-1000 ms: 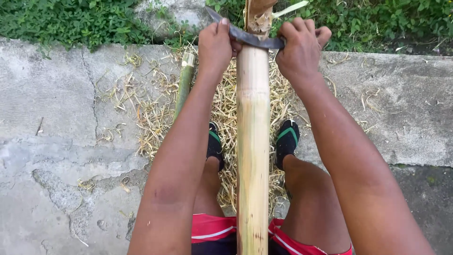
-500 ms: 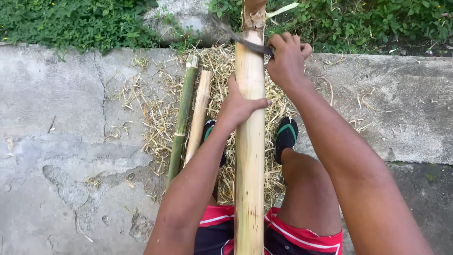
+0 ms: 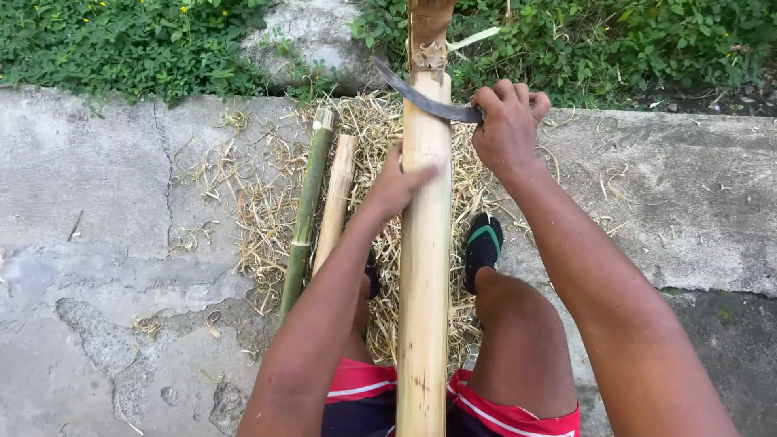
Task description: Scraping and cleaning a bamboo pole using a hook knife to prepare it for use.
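A thick, pale, peeled bamboo pole (image 3: 424,267) runs up the middle of the view between my knees. My left hand (image 3: 398,184) grips its left side about a third of the way down. My right hand (image 3: 507,125) is closed on the handle of a curved dark blade (image 3: 421,99), which lies across the pole just below its rough brown top. A green bamboo piece (image 3: 306,212) and a thinner tan stick (image 3: 336,202) lie on the ground to the left.
Straw-like shavings (image 3: 267,210) are scattered over the cracked concrete slab (image 3: 97,243). My feet in dark sandals (image 3: 483,247) rest among them. Green plants (image 3: 129,40) and a stone border the far edge.
My left hand let go of the blade's far end and came down onto the pole's side. The blade now sits in my right hand only, slightly lower on the pole.
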